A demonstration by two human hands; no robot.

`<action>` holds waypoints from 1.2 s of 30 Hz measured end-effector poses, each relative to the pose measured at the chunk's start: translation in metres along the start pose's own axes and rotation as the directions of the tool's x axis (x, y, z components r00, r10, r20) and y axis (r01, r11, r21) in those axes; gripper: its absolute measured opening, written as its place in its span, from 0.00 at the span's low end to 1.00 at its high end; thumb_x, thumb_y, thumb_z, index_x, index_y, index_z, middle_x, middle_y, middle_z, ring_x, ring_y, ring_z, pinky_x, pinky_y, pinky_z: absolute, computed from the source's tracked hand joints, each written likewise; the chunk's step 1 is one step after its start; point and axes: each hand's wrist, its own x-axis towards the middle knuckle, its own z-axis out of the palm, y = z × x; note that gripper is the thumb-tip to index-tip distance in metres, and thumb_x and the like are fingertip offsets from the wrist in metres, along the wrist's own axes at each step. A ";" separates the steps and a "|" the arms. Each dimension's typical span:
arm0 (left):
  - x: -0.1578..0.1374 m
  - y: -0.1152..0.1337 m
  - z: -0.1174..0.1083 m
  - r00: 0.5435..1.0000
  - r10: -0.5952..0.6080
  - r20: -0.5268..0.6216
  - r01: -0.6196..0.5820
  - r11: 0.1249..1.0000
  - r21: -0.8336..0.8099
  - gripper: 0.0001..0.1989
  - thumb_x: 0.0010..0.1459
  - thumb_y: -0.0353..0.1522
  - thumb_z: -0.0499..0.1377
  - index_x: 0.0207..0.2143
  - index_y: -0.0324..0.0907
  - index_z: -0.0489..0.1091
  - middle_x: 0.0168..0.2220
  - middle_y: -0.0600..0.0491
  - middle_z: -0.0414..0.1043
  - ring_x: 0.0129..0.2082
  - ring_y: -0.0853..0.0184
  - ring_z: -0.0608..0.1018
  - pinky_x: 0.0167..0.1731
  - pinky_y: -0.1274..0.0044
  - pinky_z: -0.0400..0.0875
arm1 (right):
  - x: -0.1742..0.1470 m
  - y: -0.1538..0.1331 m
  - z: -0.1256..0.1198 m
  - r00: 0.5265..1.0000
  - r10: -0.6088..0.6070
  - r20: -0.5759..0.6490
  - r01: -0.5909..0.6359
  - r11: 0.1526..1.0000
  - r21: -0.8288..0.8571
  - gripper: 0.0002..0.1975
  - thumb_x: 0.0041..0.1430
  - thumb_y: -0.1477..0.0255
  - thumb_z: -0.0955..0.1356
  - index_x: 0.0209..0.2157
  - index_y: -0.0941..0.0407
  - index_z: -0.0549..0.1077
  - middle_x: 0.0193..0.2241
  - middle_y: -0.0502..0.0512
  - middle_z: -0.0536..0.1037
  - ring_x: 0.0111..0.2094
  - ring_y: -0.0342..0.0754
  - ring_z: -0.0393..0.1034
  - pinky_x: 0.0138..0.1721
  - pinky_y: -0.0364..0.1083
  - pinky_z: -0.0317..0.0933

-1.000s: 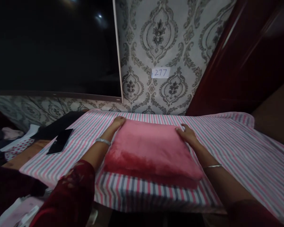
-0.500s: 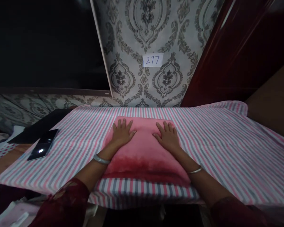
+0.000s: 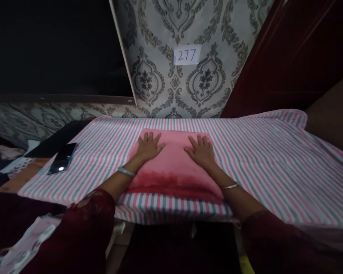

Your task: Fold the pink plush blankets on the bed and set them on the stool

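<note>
A plush pink cloth, folded into a rough square, lies flat on a striped cloth. Its near edge shows a darker red band of pile. On its far left part rests my left hand, palm down with the fingers spread. My right hand presses flat on the far right part, fingers also apart. Neither hand grips anything. Both wrists carry a bangle. Whether the plush piece is a towel or a small blanket I cannot tell.
At the left edge of the striped cloth lies a phone with a bright reflection. A large dark screen hangs on the patterned wall, beside a paper marked 277. Dark red glossy furniture stands at the right.
The view has tipped downward, so the wall and the striped cloth sit higher in the picture. Both hands stay spread flat on the pink cloth, which looks unchanged.
</note>
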 end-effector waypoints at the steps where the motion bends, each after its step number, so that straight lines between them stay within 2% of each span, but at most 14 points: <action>1: 0.003 -0.001 -0.004 1.000 0.002 0.027 -0.002 1.000 -0.017 0.36 0.70 0.52 0.41 0.74 0.46 0.46 0.74 0.37 0.44 0.73 0.41 0.47 0.65 0.47 0.47 | 0.002 0.001 -0.002 1.000 -0.001 0.018 0.001 1.000 0.005 0.38 0.69 0.47 0.57 0.72 0.52 0.56 0.72 0.68 0.53 0.71 0.72 0.46 0.65 0.70 0.45; 4: 0.008 -0.005 -0.025 0.985 0.017 0.171 0.001 0.995 -0.104 0.36 0.70 0.51 0.43 0.74 0.45 0.47 0.75 0.38 0.43 0.74 0.43 0.47 0.66 0.47 0.47 | 0.007 0.009 -0.011 0.995 -0.023 0.098 0.019 0.999 0.038 0.37 0.70 0.48 0.57 0.72 0.52 0.56 0.72 0.68 0.52 0.71 0.72 0.46 0.65 0.71 0.46; 6: 0.000 -0.005 -0.042 0.986 0.020 0.166 0.005 0.989 -0.150 0.35 0.70 0.48 0.45 0.73 0.41 0.50 0.74 0.37 0.46 0.73 0.45 0.49 0.66 0.48 0.47 | 0.008 0.016 -0.019 0.988 -0.070 0.136 0.057 0.994 0.099 0.35 0.71 0.50 0.56 0.71 0.52 0.57 0.72 0.67 0.54 0.71 0.71 0.47 0.65 0.72 0.48; 9: -0.038 0.009 -0.060 0.989 0.115 -0.095 -0.131 0.974 -0.187 0.28 0.70 0.42 0.48 0.66 0.38 0.63 0.68 0.37 0.61 0.70 0.48 0.59 0.67 0.50 0.52 | 0.001 0.020 -0.032 0.971 -0.228 0.078 0.203 0.949 0.242 0.32 0.73 0.54 0.53 0.70 0.52 0.61 0.71 0.63 0.57 0.71 0.66 0.48 0.66 0.70 0.49; 11: -0.075 0.027 -0.059 0.926 0.303 -0.225 -0.351 0.911 -0.217 0.24 0.71 0.38 0.47 0.63 0.39 0.67 0.63 0.40 0.68 0.66 0.53 0.67 0.65 0.57 0.59 | -0.008 0.013 -0.039 0.921 -0.390 0.004 0.366 0.867 0.338 0.30 0.73 0.55 0.52 0.69 0.51 0.63 0.71 0.60 0.57 0.72 0.61 0.49 0.68 0.66 0.49; 14: -0.125 0.056 -0.037 0.822 0.517 -0.238 -0.557 0.816 -0.152 0.25 0.70 0.40 0.50 0.65 0.39 0.64 0.65 0.40 0.66 0.68 0.52 0.64 0.67 0.56 0.57 | -0.019 -0.009 -0.045 0.800 -0.600 -0.031 0.552 0.715 0.429 0.28 0.74 0.58 0.53 0.68 0.49 0.63 0.71 0.56 0.58 0.72 0.55 0.50 0.69 0.62 0.47; 18: -0.155 0.076 0.011 0.807 0.505 -0.306 -0.537 0.843 -0.025 0.34 0.66 0.43 0.57 0.71 0.44 0.55 0.70 0.38 0.57 0.70 0.45 0.58 0.66 0.48 0.51 | -0.023 -0.032 -0.043 0.683 -0.722 0.108 0.632 0.659 0.407 0.27 0.75 0.60 0.54 0.70 0.47 0.59 0.72 0.55 0.55 0.73 0.54 0.45 0.70 0.65 0.42; 20: -0.157 0.078 0.029 0.802 0.479 -0.357 -0.514 0.858 -0.003 0.36 0.64 0.45 0.59 0.71 0.48 0.55 0.70 0.40 0.56 0.71 0.44 0.57 0.66 0.48 0.49 | -0.016 -0.032 -0.039 0.628 -0.756 0.182 0.676 0.646 0.354 0.28 0.75 0.58 0.55 0.71 0.47 0.56 0.73 0.54 0.52 0.74 0.55 0.41 0.70 0.66 0.37; 22: -0.156 0.077 0.038 0.794 0.469 -0.386 -0.507 0.862 0.004 0.36 0.64 0.45 0.59 0.71 0.50 0.55 0.71 0.42 0.55 0.71 0.45 0.56 0.67 0.50 0.48 | -0.001 -0.024 -0.035 0.599 -0.772 0.213 0.712 0.635 0.299 0.30 0.74 0.54 0.56 0.72 0.46 0.54 0.74 0.54 0.49 0.74 0.56 0.38 0.70 0.68 0.33; 24: -0.155 0.075 0.041 0.781 0.473 -0.408 -0.514 0.858 0.011 0.35 0.64 0.46 0.59 0.71 0.50 0.55 0.71 0.43 0.55 0.71 0.46 0.55 0.68 0.51 0.46 | 0.021 -0.010 -0.031 0.635 -0.740 0.221 0.696 0.673 0.250 0.31 0.73 0.52 0.57 0.72 0.45 0.52 0.74 0.53 0.47 0.74 0.58 0.36 0.70 0.68 0.32; 27: -0.155 0.074 0.042 0.766 0.483 -0.423 -0.526 0.850 0.017 0.34 0.64 0.44 0.58 0.70 0.50 0.56 0.71 0.45 0.57 0.71 0.48 0.55 0.69 0.53 0.44 | 0.060 0.011 -0.023 0.774 -0.582 0.249 0.548 0.813 0.196 0.32 0.72 0.51 0.55 0.73 0.45 0.51 0.74 0.54 0.47 0.74 0.60 0.39 0.69 0.68 0.36; 29: -0.155 0.073 0.044 0.770 0.473 -0.428 -0.521 0.854 0.006 0.33 0.64 0.42 0.58 0.70 0.51 0.57 0.71 0.46 0.57 0.71 0.49 0.55 0.69 0.54 0.44 | 0.081 0.022 -0.015 0.837 -0.463 0.291 0.423 0.885 0.193 0.32 0.72 0.50 0.54 0.73 0.45 0.52 0.73 0.55 0.51 0.73 0.61 0.44 0.69 0.67 0.40; 32: -0.154 0.073 0.046 0.778 0.453 -0.435 -0.510 0.860 -0.018 0.33 0.63 0.39 0.58 0.70 0.52 0.57 0.71 0.47 0.56 0.71 0.49 0.55 0.69 0.53 0.45 | 0.095 0.030 -0.004 0.867 -0.389 0.312 0.333 0.918 0.217 0.33 0.72 0.49 0.53 0.72 0.47 0.54 0.72 0.56 0.56 0.71 0.59 0.50 0.69 0.65 0.45; 36: -0.152 0.073 0.045 0.777 0.463 -0.428 -0.523 0.852 -0.027 0.31 0.63 0.38 0.59 0.68 0.52 0.60 0.71 0.47 0.57 0.71 0.48 0.56 0.69 0.54 0.45 | 0.092 0.031 0.003 0.889 -0.383 0.251 0.333 0.917 0.220 0.33 0.72 0.49 0.53 0.72 0.46 0.54 0.72 0.56 0.56 0.72 0.57 0.49 0.69 0.63 0.45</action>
